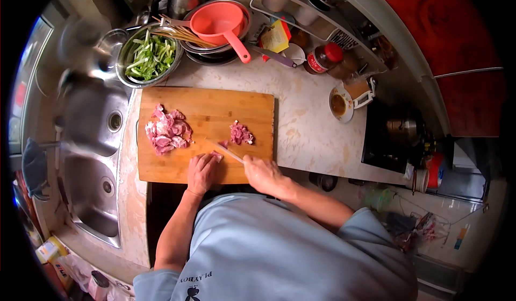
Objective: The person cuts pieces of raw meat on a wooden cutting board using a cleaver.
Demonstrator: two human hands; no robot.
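My right hand (262,174) is closed round the handle of a kitchen knife (230,153), whose blade points up and left over the wooden cutting board (215,104). Beside the blade, my left hand (201,171) presses a small piece of raw meat (216,156) against the board, its fingers bent together. A larger pile of sliced raw meat (167,130) lies on the board's left part. Right of centre sits a small heap of finely cut meat (241,133), just beyond the knife tip.
A bowl of cut green vegetables (149,59) stands behind the board, next to a pink strainer (217,24) on stacked bowls. Left is a double steel sink (94,156). On the right are a red-lidded jar (323,59), a bowl of brown sauce (339,103) and a stove (384,139).
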